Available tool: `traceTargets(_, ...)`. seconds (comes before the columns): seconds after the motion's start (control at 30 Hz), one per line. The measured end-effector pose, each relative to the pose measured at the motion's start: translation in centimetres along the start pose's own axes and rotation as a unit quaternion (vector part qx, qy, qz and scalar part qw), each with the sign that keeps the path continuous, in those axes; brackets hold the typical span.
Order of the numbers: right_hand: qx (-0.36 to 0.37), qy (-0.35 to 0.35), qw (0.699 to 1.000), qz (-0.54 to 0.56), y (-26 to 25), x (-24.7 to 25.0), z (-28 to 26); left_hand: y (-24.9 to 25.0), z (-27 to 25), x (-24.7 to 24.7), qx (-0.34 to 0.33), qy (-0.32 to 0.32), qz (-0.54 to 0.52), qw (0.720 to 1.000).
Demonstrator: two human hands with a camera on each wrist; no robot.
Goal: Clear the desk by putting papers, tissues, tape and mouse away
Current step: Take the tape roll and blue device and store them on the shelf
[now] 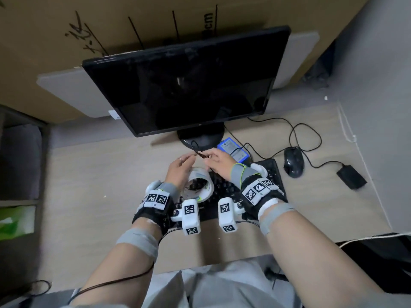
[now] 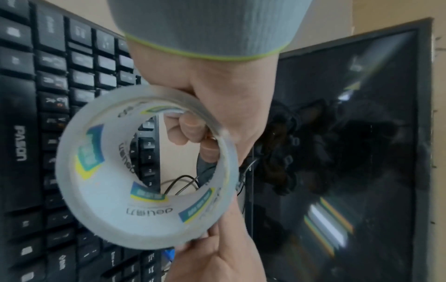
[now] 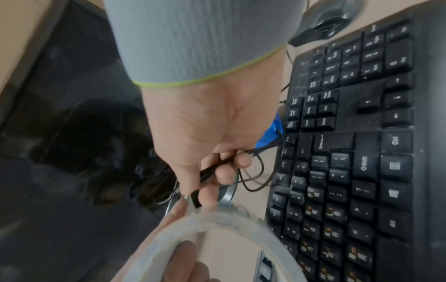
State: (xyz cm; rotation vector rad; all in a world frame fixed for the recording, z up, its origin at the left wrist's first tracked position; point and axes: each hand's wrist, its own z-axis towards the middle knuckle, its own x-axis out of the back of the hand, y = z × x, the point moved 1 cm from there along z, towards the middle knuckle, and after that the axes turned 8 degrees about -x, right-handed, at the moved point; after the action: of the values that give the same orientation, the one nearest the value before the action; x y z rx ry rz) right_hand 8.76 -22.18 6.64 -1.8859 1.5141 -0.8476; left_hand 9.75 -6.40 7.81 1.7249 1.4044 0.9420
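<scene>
Clamped by the left hand [image 1: 180, 168], the tape roll [image 1: 198, 185] hangs over the keyboard [image 1: 270, 172] while the right hand [image 1: 219, 162] pinches a thin black cable [image 3: 218, 165]; splitting attention could let either slip.

A glossy black screen was shown by the monitor [image 1: 189, 85], with reflections caught in it. Matt black plastic was seen on the keyboard [image 3: 350, 152]. The tape roll [image 2: 144, 171] looked translucent and smooth over a printed paper core. A pale, matt wood-look surface was presented by the desk [image 1: 100, 174].
</scene>
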Motion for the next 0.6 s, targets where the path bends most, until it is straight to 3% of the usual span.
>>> traceTargets(0.2,-0.015,-0.018,0.999,-0.023,0.6,0.7,-1.5,0.7,-1.8,0.2,0.001,-0.065,-0.076,0.995)
traceTargets(0.37,0.013,0.04,0.999,0.012,1.0,0.6,-2.0,0.9,-1.8,-0.3,0.003,0.007,-0.119,0.993)
traceTargets(0.5,-0.016,0.08,0.995,0.053,1.7,1.6,-2.3,0.9,-2.0,0.4,-0.009,0.075,-0.154,0.985)
traceTargets(0.6,-0.033,0.086,0.994,0.05,2.1,0.8,-2.0,0.4,-2.9,0.3,-0.012,0.086,-0.147,0.985)
